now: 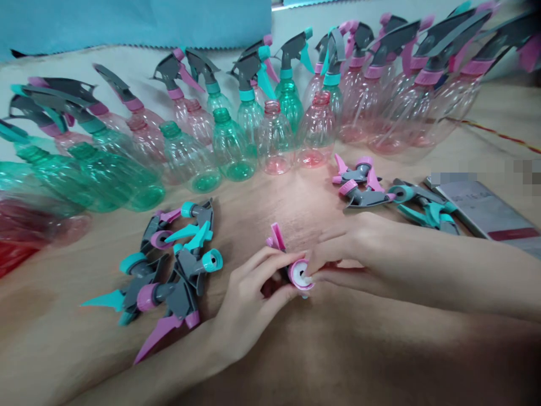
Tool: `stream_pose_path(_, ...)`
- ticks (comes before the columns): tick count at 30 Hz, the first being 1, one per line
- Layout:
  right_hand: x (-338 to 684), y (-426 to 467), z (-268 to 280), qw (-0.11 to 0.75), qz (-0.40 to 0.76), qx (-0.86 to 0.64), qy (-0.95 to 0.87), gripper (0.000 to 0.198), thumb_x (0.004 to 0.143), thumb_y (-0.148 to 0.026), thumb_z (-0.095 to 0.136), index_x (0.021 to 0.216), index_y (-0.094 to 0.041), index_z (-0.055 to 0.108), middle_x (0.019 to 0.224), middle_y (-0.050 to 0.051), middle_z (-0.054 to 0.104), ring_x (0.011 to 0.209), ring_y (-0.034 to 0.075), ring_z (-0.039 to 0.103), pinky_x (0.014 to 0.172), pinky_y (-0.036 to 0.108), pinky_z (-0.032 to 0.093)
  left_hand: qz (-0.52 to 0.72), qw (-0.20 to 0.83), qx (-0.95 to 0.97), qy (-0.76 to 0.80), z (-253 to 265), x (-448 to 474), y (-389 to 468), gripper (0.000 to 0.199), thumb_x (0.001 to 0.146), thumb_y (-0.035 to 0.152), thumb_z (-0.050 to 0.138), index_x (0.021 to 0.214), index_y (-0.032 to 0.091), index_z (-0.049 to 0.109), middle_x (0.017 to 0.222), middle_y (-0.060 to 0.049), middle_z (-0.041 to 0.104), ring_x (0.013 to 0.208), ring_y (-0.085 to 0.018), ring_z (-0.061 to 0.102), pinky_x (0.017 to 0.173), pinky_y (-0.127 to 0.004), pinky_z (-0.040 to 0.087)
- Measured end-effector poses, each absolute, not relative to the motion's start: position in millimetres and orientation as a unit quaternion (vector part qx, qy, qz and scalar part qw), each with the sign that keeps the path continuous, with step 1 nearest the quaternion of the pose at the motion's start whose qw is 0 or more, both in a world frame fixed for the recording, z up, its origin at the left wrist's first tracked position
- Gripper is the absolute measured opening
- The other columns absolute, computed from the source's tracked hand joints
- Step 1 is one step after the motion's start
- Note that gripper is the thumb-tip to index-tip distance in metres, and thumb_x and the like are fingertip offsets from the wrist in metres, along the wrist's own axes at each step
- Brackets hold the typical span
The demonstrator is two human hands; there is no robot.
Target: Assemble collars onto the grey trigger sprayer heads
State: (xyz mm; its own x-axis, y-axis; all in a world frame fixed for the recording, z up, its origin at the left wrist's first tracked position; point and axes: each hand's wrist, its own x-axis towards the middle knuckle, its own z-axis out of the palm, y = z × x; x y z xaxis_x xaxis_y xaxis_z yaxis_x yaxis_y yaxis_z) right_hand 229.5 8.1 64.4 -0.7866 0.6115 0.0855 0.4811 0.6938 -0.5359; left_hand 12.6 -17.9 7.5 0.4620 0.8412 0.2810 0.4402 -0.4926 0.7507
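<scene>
My left hand (253, 299) is closed round a trigger spray head, whose pink screw collar (301, 275) faces up toward me with a white inside and a dark hole. Its pink trigger (276, 235) sticks out past my fingers. My right hand (350, 254) is pinched at the collar's opening; whatever its fingertips hold is too small and covered to make out. To the left of my left hand lies a pile of grey spray heads (181, 276) with pink or turquoise parts. Beyond my right hand are more loose spray heads (366, 194).
Open-necked green bottles (234, 146) and pink bottles (316, 135) stand in a row, with capped spray bottles (289, 93) behind. A flat phone-like device (490, 208) lies at right. A red-and-yellow twisted cord (502, 135) crosses the table (262, 208). Blue sheeting (135, 25) hangs behind.
</scene>
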Motion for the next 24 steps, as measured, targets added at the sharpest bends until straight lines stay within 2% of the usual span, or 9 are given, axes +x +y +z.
stream_pose_path(6, 226, 6, 63, 0.109, 0.238, -0.341, -0.903, 0.017, 0.093, -0.025, 0.048, 0.085, -0.020, 0.063, 0.075, -0.001, 0.067, 0.062, 0.013, 0.059, 0.056, 0.025, 0.040, 0.330, 0.300, 0.799, 0.403, 9, 13, -18, 0.027, 0.080, 0.010, 0.070, 0.106, 0.017, 0.066, 0.088, 0.000, 0.062, 0.064, -0.009, 0.055, 0.060, -0.019, 0.048)
stream_pose_path(9, 226, 4, 63, 0.101, 0.208, -0.343, -0.910, 0.017, 0.094, -0.025, 0.047, 0.092, -0.020, 0.063, 0.077, 0.001, 0.067, 0.065, 0.014, 0.060, 0.060, 0.027, 0.043, 0.325, 0.295, 0.803, 0.403, 8, 12, -18, 0.025, 0.080, 0.009, 0.071, 0.103, 0.015, 0.066, 0.089, -0.001, 0.062, 0.066, -0.009, 0.055, 0.062, -0.019, 0.049)
stream_pose_path(13, 226, 1, 63, 0.084, 0.177, -0.326, -0.925, 0.020, 0.094, -0.023, 0.045, 0.092, -0.018, 0.064, 0.076, 0.002, 0.067, 0.069, 0.016, 0.062, 0.067, 0.029, 0.046, 0.321, 0.289, 0.809, 0.399, 6, 11, -19, 0.024, 0.080, 0.010, 0.070, 0.103, 0.015, 0.065, 0.090, -0.002, 0.062, 0.065, -0.009, 0.055, 0.063, -0.019, 0.050)
stream_pose_path(19, 219, -3, 59, 0.113, 0.124, -0.318, -0.933, 0.024, 0.094, -0.023, 0.043, 0.088, -0.014, 0.065, 0.072, 0.006, 0.067, 0.067, 0.017, 0.063, 0.064, 0.030, 0.048, 0.332, 0.275, 0.810, 0.398, 7, 11, -20, 0.020, 0.085, 0.012, 0.064, 0.105, 0.017, 0.063, 0.091, -0.002, 0.061, 0.065, -0.010, 0.055, 0.062, -0.021, 0.052)
stream_pose_path(24, 212, -4, 52, 0.131, 0.110, -0.305, -0.937, 0.024, 0.094, -0.018, 0.042, 0.091, -0.013, 0.066, 0.068, 0.006, 0.066, 0.064, 0.018, 0.063, 0.060, 0.030, 0.046, 0.335, 0.270, 0.816, 0.385, 8, 12, -20, 0.020, 0.084, 0.006, 0.062, 0.101, 0.015, 0.061, 0.091, -0.002, 0.060, 0.066, -0.009, 0.055, 0.062, -0.019, 0.051)
